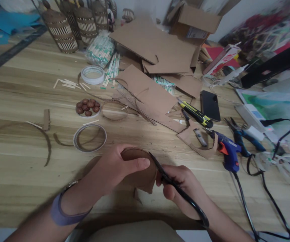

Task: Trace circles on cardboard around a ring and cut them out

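Observation:
My left hand [112,168] is closed on a piece of brown cardboard [140,176] with a rounded upper edge, its thumb lying across the face. My right hand [182,188] grips black-handled scissors [175,185], whose dark blades reach the cardboard's curved right edge. The fingers inside the handle are partly hidden. Just beyond my left hand is a tape roll ring [75,137] lying on the wooden table. A small cardboard scrap [137,195] shows under the held piece.
A blue glue gun [228,151], pliers [246,137], a utility knife [195,114] and a phone [210,105] lie right. Cardboard sheets [157,50] and wrapped sticks [101,48] are behind. A dish of brown nuts [87,107] sits left of centre; slatted lanterns [59,30] stand back left.

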`<control>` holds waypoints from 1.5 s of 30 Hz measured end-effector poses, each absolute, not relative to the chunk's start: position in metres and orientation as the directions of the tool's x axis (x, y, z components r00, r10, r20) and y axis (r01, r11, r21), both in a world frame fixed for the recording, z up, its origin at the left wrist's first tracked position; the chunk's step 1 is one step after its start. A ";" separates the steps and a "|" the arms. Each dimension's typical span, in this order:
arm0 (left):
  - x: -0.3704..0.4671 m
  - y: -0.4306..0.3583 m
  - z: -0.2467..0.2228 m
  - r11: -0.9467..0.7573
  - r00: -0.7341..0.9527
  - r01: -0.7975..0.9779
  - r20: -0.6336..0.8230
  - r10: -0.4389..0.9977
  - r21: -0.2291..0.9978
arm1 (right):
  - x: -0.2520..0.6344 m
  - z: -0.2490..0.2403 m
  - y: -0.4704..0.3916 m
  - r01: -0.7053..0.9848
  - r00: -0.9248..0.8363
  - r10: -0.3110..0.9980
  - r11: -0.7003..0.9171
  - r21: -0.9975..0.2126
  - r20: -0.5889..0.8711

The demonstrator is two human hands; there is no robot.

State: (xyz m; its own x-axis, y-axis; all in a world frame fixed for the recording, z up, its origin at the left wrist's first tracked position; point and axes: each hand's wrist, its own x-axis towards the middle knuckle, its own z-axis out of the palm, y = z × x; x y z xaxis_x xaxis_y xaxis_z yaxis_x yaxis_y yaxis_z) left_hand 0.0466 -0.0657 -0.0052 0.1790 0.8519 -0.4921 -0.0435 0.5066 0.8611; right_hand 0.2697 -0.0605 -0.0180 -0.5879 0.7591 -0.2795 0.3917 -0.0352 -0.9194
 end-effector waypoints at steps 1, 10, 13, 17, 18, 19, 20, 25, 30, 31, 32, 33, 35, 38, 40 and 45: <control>0.046 -0.066 -0.005 0.504 0.179 -0.037 -0.491 0.853 0.863 | 0.270 -0.019 -0.060 0.386 -0.598 0.752 -0.033 -0.922 -0.277; 0.043 -0.064 -0.004 0.486 0.172 0.011 -0.480 0.860 0.874 | 0.271 -0.020 -0.058 0.382 -0.619 0.737 -0.018 -0.924 -0.270; 0.043 -0.065 -0.004 0.494 0.177 0.002 -0.486 0.856 0.870 | 0.269 -0.014 -0.059 0.410 -0.588 0.750 -0.046 -0.911 -0.302; 0.043 -0.065 -0.005 0.486 0.192 -0.014 -0.475 0.859 0.874 | 0.267 -0.009 -0.060 0.426 -0.575 0.753 -0.059 -0.903 -0.321; 0.043 -0.065 -0.005 0.486 0.192 -0.021 -0.473 0.860 0.874 | 0.267 -0.010 -0.060 0.427 -0.578 0.751 -0.054 -0.903 -0.318; 0.043 -0.064 -0.005 0.486 0.192 -0.029 -0.472 0.860 0.874 | 0.268 -0.012 -0.060 0.426 -0.583 0.749 -0.049 -0.904 -0.315; 0.043 -0.064 -0.005 0.485 0.196 -0.037 -0.470 0.861 0.874 | 0.269 -0.013 -0.060 0.421 -0.592 0.744 -0.043 -0.906 -0.310; 0.043 -0.063 -0.003 0.474 0.208 -0.024 -0.459 0.864 0.880 | 0.271 -0.018 -0.058 0.389 -0.623 0.730 -0.025 -0.921 -0.283; 0.043 -0.063 -0.003 0.462 0.200 -0.021 -0.449 0.871 0.887 | 0.267 -0.012 -0.060 0.411 -0.588 0.749 -0.049 -0.911 -0.305; 0.043 -0.063 -0.003 0.464 0.197 -0.024 -0.451 0.870 0.885 | 0.267 -0.011 -0.060 0.418 -0.578 0.755 -0.053 -0.907 -0.311; 0.043 -0.063 -0.003 0.468 0.194 -0.028 -0.455 0.869 0.883 | 0.266 -0.012 -0.060 0.418 -0.576 0.756 -0.055 -0.907 -0.312; 0.043 -0.063 -0.003 0.473 0.193 -0.032 -0.459 0.867 0.880 | 0.267 -0.013 -0.060 0.411 -0.582 0.754 -0.052 -0.910 -0.305; 0.043 -0.063 -0.003 0.476 0.189 -0.035 -0.462 0.866 0.879 | 0.268 -0.018 -0.059 0.389 -0.599 0.746 -0.045 -0.920 -0.290; 0.042 -0.063 -0.004 0.477 0.189 -0.019 -0.465 0.865 0.879 | 0.270 -0.025 -0.058 0.357 -0.624 0.733 -0.040 -0.933 -0.270; 0.041 -0.064 -0.004 0.486 0.212 0.016 -0.478 0.852 0.874 | 0.272 -0.028 -0.056 0.344 -0.635 0.729 -0.027 -0.939 -0.253; 0.041 -0.064 -0.004 0.474 0.225 0.074 -0.478 0.849 0.877 | 0.273 -0.027 -0.055 0.354 -0.647 0.720 -0.008 -0.935 -0.251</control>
State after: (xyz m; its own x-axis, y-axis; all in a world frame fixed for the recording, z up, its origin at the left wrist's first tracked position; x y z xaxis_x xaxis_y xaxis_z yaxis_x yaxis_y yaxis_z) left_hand 0.0412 -0.0638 -0.0037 0.2248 0.8494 -0.4776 0.0737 0.4739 0.8775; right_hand 0.2733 -0.0552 -0.0274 -0.6471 0.7198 -0.2513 0.3542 -0.0081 -0.9351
